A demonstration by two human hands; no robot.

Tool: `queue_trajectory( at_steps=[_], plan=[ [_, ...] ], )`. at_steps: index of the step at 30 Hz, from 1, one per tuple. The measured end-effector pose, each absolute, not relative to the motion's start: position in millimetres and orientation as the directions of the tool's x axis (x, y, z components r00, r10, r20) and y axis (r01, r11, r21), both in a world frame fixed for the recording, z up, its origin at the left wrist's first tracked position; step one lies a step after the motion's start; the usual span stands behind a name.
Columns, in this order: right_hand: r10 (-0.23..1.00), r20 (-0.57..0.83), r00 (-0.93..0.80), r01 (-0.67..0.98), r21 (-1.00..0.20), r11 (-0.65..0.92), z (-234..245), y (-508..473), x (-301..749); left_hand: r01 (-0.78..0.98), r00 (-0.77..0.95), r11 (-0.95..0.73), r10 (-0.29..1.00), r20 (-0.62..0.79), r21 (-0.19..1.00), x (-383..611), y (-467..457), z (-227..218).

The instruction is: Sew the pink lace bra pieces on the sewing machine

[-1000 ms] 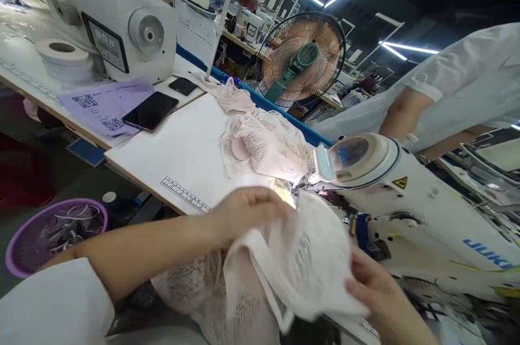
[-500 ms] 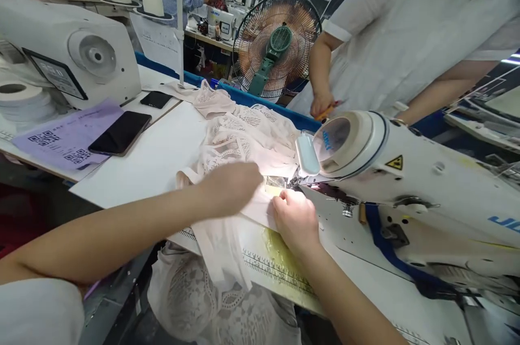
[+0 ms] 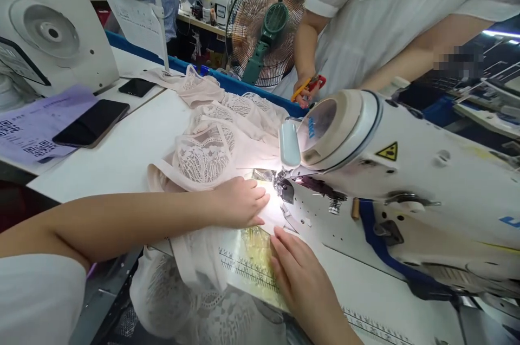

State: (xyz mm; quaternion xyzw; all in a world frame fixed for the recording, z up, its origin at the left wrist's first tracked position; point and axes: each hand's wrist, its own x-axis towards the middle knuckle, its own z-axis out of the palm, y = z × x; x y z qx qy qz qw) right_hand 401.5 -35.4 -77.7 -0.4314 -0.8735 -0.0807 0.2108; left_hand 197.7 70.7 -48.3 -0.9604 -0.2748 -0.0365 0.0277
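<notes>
My left hand (image 3: 242, 202) lies on the pale pink fabric beside the lit needle area, its fingers stretched forward and slightly bent. Flat near the fabric's front edge is my right hand (image 3: 298, 264), fingers extended and nothing gripped. The fabric belongs to a lace bra (image 3: 205, 158) spread left of the sewing machine (image 3: 345, 128); its part beneath the presser foot (image 3: 280, 180) is partly hidden. Another lace bra (image 3: 195, 301) hangs below the front table edge, with a pale strip (image 3: 199, 258) draped over that edge.
Yellow tape (image 3: 260, 258) and a printed ruler (image 3: 244, 268) run along the table front. To the left are a phone (image 3: 91, 123), a smaller dark phone-like object (image 3: 137, 87) and purple paper (image 3: 44, 123). Behind stand a fan (image 3: 264, 31) and a person holding red-and-orange snips (image 3: 311, 86).
My left hand has come down onto the fabric, its fingers now visible. My right hand has loosened from a closed grip, flattened and moved toward me. The view has shifted slightly.
</notes>
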Motion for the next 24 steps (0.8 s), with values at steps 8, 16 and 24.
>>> queue_trajectory(
  at_steps=[8,16,24],
  plan=[
    [0.717,0.462,-0.522,0.776,-0.092,0.624,-80.6,-23.3,396.9,0.623,0.781,-0.779,0.617,0.095,-0.072,218.4,87.7,-44.7],
    [0.722,0.457,-0.520,0.778,-0.096,0.621,-78.9,-17.3,393.7,0.618,0.786,-0.783,0.612,0.089,-0.071,221.2,96.8,-43.7],
    [0.786,0.355,-0.507,0.791,-0.169,0.587,-72.2,-4.5,378.5,0.470,0.881,-0.879,0.462,0.105,-0.076,217.0,92.5,-35.5]
  ],
)
